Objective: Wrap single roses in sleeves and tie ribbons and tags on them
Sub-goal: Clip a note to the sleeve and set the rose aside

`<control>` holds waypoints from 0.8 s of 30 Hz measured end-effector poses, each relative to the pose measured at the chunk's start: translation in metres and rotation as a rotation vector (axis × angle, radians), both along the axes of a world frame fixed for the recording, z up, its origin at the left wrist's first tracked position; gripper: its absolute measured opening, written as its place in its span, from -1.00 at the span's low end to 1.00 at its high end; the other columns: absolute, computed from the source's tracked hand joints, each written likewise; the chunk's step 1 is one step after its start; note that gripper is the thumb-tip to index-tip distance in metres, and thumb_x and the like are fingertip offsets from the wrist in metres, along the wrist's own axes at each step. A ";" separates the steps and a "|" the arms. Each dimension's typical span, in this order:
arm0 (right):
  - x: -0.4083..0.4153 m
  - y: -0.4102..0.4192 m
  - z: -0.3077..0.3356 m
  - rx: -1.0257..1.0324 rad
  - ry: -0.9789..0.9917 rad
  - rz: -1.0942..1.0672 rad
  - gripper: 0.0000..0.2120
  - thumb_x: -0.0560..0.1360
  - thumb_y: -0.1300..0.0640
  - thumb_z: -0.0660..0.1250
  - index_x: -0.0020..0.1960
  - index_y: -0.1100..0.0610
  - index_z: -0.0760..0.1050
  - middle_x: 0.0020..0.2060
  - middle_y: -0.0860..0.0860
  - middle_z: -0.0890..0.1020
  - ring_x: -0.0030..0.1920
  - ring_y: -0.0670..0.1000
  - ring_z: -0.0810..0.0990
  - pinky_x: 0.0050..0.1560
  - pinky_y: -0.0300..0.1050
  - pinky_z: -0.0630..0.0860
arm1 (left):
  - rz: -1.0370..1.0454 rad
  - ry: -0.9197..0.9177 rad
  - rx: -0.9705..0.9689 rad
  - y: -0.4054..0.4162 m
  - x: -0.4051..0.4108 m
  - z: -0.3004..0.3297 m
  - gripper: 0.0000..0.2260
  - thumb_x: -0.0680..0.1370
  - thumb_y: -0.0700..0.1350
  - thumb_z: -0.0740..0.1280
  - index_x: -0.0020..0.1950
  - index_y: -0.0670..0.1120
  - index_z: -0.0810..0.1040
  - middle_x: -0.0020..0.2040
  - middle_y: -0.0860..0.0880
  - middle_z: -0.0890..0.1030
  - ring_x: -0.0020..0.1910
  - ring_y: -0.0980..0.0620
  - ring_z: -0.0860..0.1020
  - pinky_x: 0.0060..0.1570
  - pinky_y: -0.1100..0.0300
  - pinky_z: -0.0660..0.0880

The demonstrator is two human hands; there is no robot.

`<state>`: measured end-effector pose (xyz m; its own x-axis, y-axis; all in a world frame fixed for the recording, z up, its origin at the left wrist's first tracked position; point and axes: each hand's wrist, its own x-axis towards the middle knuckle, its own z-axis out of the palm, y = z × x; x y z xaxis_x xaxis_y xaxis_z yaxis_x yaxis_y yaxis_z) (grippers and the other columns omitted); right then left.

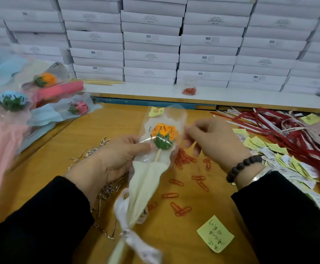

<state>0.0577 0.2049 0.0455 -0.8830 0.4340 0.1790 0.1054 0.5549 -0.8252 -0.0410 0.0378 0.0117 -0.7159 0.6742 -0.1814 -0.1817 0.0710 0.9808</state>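
Over the table (174, 235), your left hand (113, 161) holds the sleeve (155, 168); right hand (210, 138) pinches its edge. Tug gently, keeping the rose (165, 134) centred.

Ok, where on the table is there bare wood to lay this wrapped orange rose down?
Bare wood lies left of the left hand, between the silver twist ties and the finished roses, and between the paperclips and the yellow note. The right side is crowded with red ribbons and tags.

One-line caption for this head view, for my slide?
Left hand holds clear-sleeved orange rose, white ribbon tied; right hand adjusts sleeve edge.
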 end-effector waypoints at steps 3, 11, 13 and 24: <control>0.012 -0.024 0.001 -0.058 -0.346 0.274 -0.59 0.55 -0.09 0.20 -0.25 0.22 0.55 -0.41 0.04 0.64 -0.64 -0.15 0.42 -0.61 -0.40 0.30 | 0.183 0.014 0.048 0.001 0.001 0.002 -0.77 0.50 -0.27 0.32 0.05 -0.40 0.44 -0.24 -0.27 0.57 -0.51 -0.05 0.50 -0.65 0.28 0.40; 0.019 -0.046 -0.010 -0.006 -0.486 0.478 -0.45 0.33 -0.28 0.33 -0.16 0.26 0.54 -0.32 0.13 0.63 -0.37 -0.01 0.50 -0.30 -0.11 0.48 | 0.507 0.014 0.275 0.003 -0.004 0.005 -0.86 0.51 -0.28 0.31 -0.21 -0.13 0.42 -0.45 0.00 0.61 -0.56 0.14 0.54 -0.63 0.35 0.38; 0.019 -0.042 -0.010 -0.137 -0.481 0.472 -0.63 0.43 -0.11 0.35 -0.03 0.21 0.56 -0.25 0.09 0.69 -0.26 0.06 0.59 -0.14 0.03 0.55 | 0.498 -0.007 0.298 0.002 -0.005 0.005 -0.89 0.52 -0.21 0.33 -0.16 -0.13 0.43 -0.42 0.01 0.62 -0.55 0.13 0.54 -0.62 0.33 0.39; 0.021 -0.024 0.001 0.062 -0.323 0.218 -0.68 0.44 -0.17 0.32 -0.06 0.09 0.56 -0.32 -0.08 0.59 -0.45 -0.19 0.43 -0.41 -0.37 0.32 | 0.255 -0.012 0.218 0.018 0.021 0.011 -0.92 0.46 -0.31 0.36 -0.13 -0.30 0.48 -0.47 -0.09 0.57 -0.57 0.10 0.53 -0.56 0.35 0.48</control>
<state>0.0785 0.1805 0.0464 -0.9684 0.2273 -0.1029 0.2283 0.6406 -0.7332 -0.0201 0.0559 0.0224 -0.8651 0.4976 -0.0624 -0.1787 -0.1897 0.9654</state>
